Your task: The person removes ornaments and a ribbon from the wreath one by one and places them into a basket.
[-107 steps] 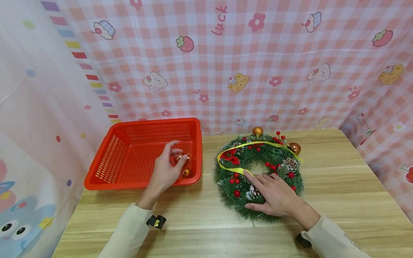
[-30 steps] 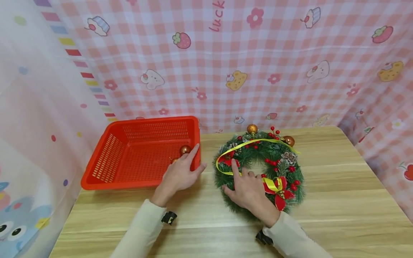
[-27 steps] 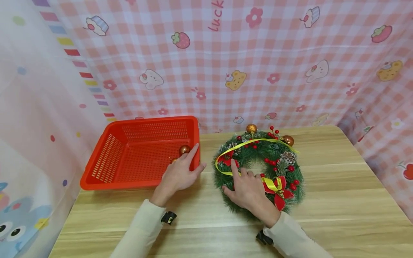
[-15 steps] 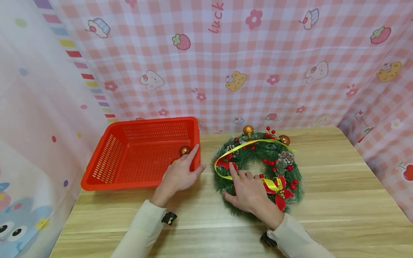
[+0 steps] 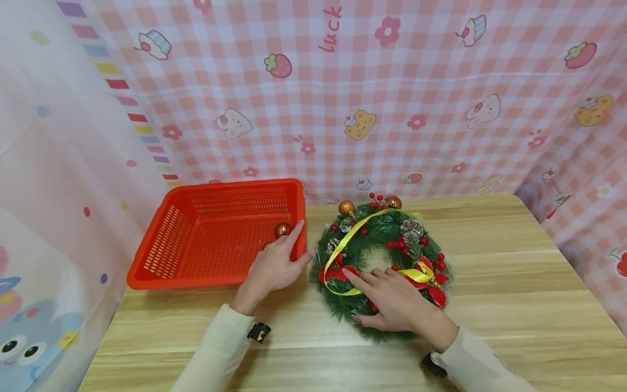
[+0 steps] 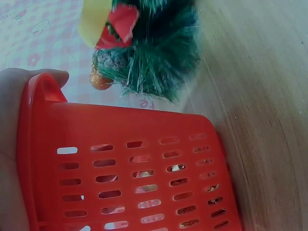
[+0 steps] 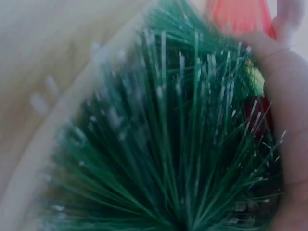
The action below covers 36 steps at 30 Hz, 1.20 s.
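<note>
A green Christmas wreath [image 5: 328,305] lies on the table, trimmed with pinecones, red berries, two red poinsettias and gold-brown balls. Yellow ribbon [image 5: 345,239] loops loosely over its left side. My right hand [image 5: 397,302] grips the wreath's near side, thumb at the outer edge and some fingers bent toward the centre hole. In the right wrist view, pine needles [image 7: 178,144] fill most of the picture, blurred. My left hand [image 5: 274,267] rests over the right rim of a red plastic basket [image 5: 220,185], index finger and thumb straight; its other fingers are partly hidden.
Gold-brown ball ornaments [image 5: 282,230] lie inside the basket near its right wall. The wooden table [image 5: 313,359] meets a pink checked cloth [image 5: 313,109] behind and a white printed curtain [image 5: 39,190] at left.
The wreath has turned counterclockwise under my right hand, its top balls shifting left. Over the longer span, my left hand went from above the ornaments to the basket's rim.
</note>
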Motion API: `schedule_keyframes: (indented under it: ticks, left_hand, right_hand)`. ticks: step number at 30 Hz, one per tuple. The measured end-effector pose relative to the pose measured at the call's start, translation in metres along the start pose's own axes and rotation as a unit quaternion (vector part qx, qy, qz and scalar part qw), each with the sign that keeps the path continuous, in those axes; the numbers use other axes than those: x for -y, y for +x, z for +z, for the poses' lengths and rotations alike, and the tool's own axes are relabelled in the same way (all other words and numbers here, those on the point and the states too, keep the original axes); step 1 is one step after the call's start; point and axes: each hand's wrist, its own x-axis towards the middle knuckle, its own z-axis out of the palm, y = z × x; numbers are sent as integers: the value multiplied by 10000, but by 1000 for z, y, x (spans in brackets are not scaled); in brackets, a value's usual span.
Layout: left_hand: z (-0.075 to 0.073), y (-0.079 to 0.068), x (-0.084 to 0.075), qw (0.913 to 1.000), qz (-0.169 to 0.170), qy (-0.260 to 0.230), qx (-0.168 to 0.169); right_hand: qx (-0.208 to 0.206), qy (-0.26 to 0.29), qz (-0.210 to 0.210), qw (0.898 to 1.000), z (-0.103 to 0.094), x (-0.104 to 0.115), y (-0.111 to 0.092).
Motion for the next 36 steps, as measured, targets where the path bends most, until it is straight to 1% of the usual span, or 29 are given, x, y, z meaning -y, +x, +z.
schedule_keyframes:
  ticks: [3, 6, 9, 12, 15, 18, 20, 22, 25, 27, 30, 33, 36]
  left_hand:
    - [0, 0, 0, 10000, 6, 7, 8]
    - [0, 0, 0, 10000, 20, 28, -22]
    - [0, 0, 0, 10000, 36, 36, -57]
    - [0, 0, -1, 10000, 47, 16, -70]
    - [1, 0, -2, 10000, 69, -9, -65]
    - [0, 0, -2, 9999, 63, -36, -72]
    - [0, -1, -1, 9999, 57, -35, -93]
    - [-1, -1, -1, 9999, 47, -39, -113]
    - [-1, -1, 0, 9999, 42, -33, -125]
    - [-1, -1, -1, 9999, 32, -34, -121]
    - [-1, -1, -1, 9999, 35, -25, -129]
    - [-1, -1, -2, 9999, 53, -15, -156]
    - [-1, -2, -3, 9999, 46, -44, -158]
  right_hand:
    - [-10, 52, -338, 9994, -2, -9, -8]
    - [-94, 150, -568, 9982, -5, -18, -14]
    - [-119, 292, -629, 9975, -7, -23, -18]
    - [-34, 374, -473, 9982, -11, -21, -19]
    - [-72, 508, -56, 9987, -20, -13, -18]
    - [-303, 845, 568, 9943, -33, 1, -11]
    - [-411, 1181, 1066, 9864, -40, 13, -2]
    - [-431, 1510, 1610, 9744, -44, 26, 10]
    - [-320, 1763, 2362, 9550, -40, 41, 31]
    - [-202, 1752, 2746, 9452, -35, 49, 44]
    - [-78, 1569, 3136, 9365, -24, 56, 59]
    - [-75, 1303, 3358, 9329, -13, 60, 66]
    - [-117, 986, 3458, 9330, -2, 61, 69]
